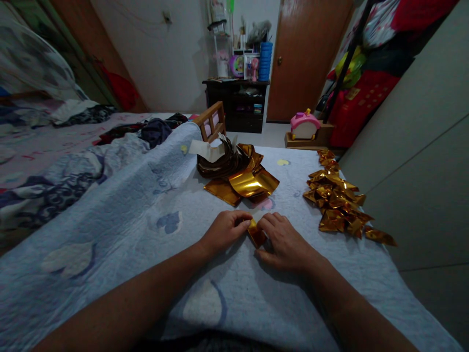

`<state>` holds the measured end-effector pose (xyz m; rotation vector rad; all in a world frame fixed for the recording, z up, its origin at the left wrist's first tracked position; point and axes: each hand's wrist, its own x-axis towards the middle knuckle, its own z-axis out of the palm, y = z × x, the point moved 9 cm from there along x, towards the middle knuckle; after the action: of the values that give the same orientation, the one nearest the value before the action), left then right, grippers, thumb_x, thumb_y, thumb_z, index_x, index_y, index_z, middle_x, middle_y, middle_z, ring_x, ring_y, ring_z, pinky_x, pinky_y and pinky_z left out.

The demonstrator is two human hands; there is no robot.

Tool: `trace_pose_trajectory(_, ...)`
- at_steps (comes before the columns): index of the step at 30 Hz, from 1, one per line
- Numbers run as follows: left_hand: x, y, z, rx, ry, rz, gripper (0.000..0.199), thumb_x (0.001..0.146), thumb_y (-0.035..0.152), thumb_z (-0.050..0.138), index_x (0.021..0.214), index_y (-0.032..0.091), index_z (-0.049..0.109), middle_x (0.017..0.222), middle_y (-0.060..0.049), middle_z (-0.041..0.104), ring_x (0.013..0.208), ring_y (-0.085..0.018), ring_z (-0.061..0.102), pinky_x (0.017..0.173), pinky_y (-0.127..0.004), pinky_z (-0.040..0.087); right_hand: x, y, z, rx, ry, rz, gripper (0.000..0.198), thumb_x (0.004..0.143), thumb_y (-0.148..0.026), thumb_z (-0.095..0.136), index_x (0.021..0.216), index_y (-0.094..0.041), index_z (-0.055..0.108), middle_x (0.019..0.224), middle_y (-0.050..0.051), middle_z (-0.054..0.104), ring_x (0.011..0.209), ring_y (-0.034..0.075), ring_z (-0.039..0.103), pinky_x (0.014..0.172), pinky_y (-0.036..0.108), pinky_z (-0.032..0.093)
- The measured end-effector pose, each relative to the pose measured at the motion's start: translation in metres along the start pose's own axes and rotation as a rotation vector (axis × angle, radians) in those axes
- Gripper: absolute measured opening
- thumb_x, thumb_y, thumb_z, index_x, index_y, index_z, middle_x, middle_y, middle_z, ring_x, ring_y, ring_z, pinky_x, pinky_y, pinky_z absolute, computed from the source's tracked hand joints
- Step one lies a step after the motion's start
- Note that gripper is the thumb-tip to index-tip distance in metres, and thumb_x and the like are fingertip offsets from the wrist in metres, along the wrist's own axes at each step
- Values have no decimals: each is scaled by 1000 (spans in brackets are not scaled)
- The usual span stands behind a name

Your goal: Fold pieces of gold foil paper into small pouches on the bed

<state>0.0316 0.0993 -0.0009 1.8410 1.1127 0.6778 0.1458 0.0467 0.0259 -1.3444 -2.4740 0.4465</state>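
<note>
Between my two hands, over the blue bedcover, is a small piece of gold foil paper (256, 234), partly rolled or folded. My left hand (229, 230) pinches its upper left edge between thumb and fingers. On the other side, the fingers of my right hand (282, 239) bend over its right edge, with the thumb lower down near the cloth. Just beyond my hands lie loose gold foil sheets (252, 183), shiny side up. Behind them sits a curled stack of foil paper (220, 164) with pale backs showing.
Folded gold foil pieces (337, 200) lie in a heap along the right edge of the bedcover (146, 274). Crumpled clothes (156, 132) are at the left. Past the bed's end stand a wooden chair back (212, 122), a dark cabinet (236, 105) and a pink toy (305, 124).
</note>
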Motion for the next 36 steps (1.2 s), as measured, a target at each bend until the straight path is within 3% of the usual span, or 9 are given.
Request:
trace_pose_trajectory(3,-1,3,0,20,5,22,28,90,28,56,105,16,76,103,-7,79,96,-24,72,88,-34,52,1,0,2,-6,8,-11,21,81,-28,67,99,-19,59,104,9,62,97,26,51,88,41,41)
trace_pose_trajectory(8,-2,8,-3,77,7,52,30,92,25,50,106,18,76,100,-6,77,93,-22,70,88,-34,51,3,1,5,-24,47,-22,11,80,-17,61,92,-18,61,97,8,61,93,24,51,84,39,40)
trace_pose_trajectory(14,-9,26,-14,499,185,247,40,71,15,64,110,18,73,108,-11,62,105,-29,56,96,-45,47,3,0,6,-30,84,-43,19,80,-12,57,98,-17,63,101,10,63,94,24,52,84,38,40)
trace_pose_trajectory(16,-12,31,-7,541,153,333,40,72,13,65,111,17,72,112,-12,61,106,-29,55,96,-45,47,3,-1,6,-19,97,-49,19,82,-12,56,98,-18,63,101,9,63,94,24,53,84,38,39)
trace_pose_trajectory(21,-14,30,12,589,2,425,13,87,15,61,95,19,71,100,-7,68,95,-23,60,85,-35,49,5,-2,6,-13,127,-46,12,84,-15,58,95,-18,61,97,8,63,93,24,53,83,38,39)
trace_pose_trajectory(26,-15,30,12,566,12,460,14,95,20,58,93,19,71,96,-7,73,90,-22,66,81,-33,51,5,2,4,-52,157,-26,15,82,-17,64,97,-17,60,101,10,63,97,26,52,84,39,39)
trace_pose_trajectory(36,-21,34,20,522,-76,473,18,86,14,60,98,18,71,97,-9,72,94,-24,67,84,-36,53,5,4,10,-54,119,-69,14,89,-10,63,94,-20,70,94,6,66,91,22,53,81,36,38)
